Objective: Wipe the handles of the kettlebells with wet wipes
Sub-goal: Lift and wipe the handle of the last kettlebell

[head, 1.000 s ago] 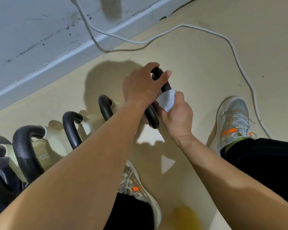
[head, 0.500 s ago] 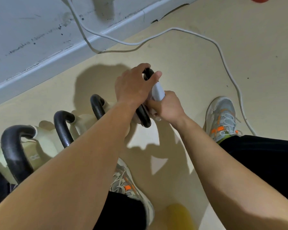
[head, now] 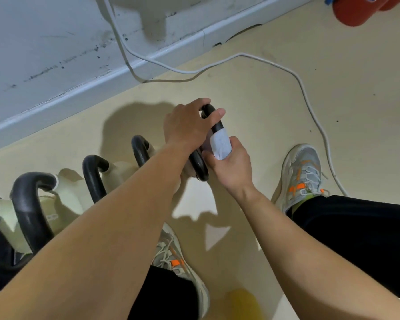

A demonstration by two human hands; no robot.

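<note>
A row of cream kettlebells with black handles runs along the floor from the lower left. My left hand [head: 188, 125] grips the far end of the rightmost kettlebell's black handle [head: 215, 121]. My right hand [head: 231, 167] holds a white wet wipe [head: 221, 144] wrapped round the middle of that same handle. The bell's body is mostly hidden under my left forearm. Three more handles stand to the left: one [head: 140, 148], another [head: 94, 174] and the largest [head: 28, 204].
A white cable [head: 305, 88] snakes over the beige floor from the grey wall. My grey and orange shoes [head: 303, 174] flank the kettlebell. A red object [head: 356, 12] sits at the top right, and a yellow blur [head: 243, 303] lies at the bottom.
My right hand has slid the wipe along the handle toward my left hand. The left hand keeps its grip. The view has tilted up, bringing the red object into sight.
</note>
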